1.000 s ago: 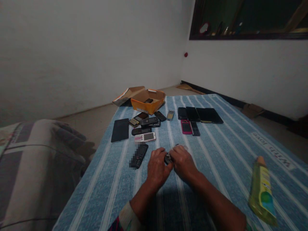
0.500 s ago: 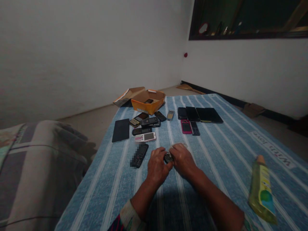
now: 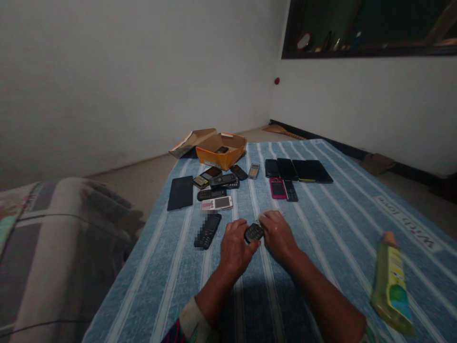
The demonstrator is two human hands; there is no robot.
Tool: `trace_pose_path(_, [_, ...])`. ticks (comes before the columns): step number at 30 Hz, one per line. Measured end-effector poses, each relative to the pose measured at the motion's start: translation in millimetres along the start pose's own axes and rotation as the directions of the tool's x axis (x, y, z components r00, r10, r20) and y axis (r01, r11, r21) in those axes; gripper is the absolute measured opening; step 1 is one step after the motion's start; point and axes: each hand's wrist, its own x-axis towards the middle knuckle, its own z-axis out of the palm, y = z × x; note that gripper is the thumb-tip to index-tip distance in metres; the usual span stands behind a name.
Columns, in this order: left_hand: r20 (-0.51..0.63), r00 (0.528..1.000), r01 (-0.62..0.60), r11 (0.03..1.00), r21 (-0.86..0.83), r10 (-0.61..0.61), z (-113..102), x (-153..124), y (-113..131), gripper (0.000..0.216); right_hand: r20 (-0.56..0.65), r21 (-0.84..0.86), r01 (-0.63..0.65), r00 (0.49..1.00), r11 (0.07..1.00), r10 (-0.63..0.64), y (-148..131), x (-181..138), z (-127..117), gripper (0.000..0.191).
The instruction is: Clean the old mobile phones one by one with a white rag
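Observation:
Both of my hands meet over a small dark keypad phone (image 3: 253, 232) on the blue striped cloth (image 3: 321, 224). My left hand (image 3: 233, 245) grips its near end with curled fingers. My right hand (image 3: 277, 234) holds its far end, fingers bent, with something pale under them that I cannot make out. Just left of my hands lies a black keypad phone (image 3: 207, 230). Beyond it lie a pink-and-white phone (image 3: 216, 203) and a heap of several old phones (image 3: 217, 181).
An open orange cardboard box (image 3: 233, 153) with one phone inside sits at the cloth's far end. A black tablet (image 3: 180, 192) lies at the left, a row of dark smartphones (image 3: 298, 170) and a pink phone (image 3: 276, 187) at the right. A green bottle (image 3: 391, 283) lies near right. A folded blanket (image 3: 53, 252) is at left.
The small phone between my hands has turned and now shows more of its dark face. My hands stay in nearly the same place.

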Motion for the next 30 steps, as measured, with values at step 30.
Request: trace_pose_path(30, [-0.031,0.998,-0.054,0.998,0.02,0.055,5,0,-3,0.025,0.084,0.053,0.162,0.982,0.985,-0.166,-15,-25,-7,0.025])
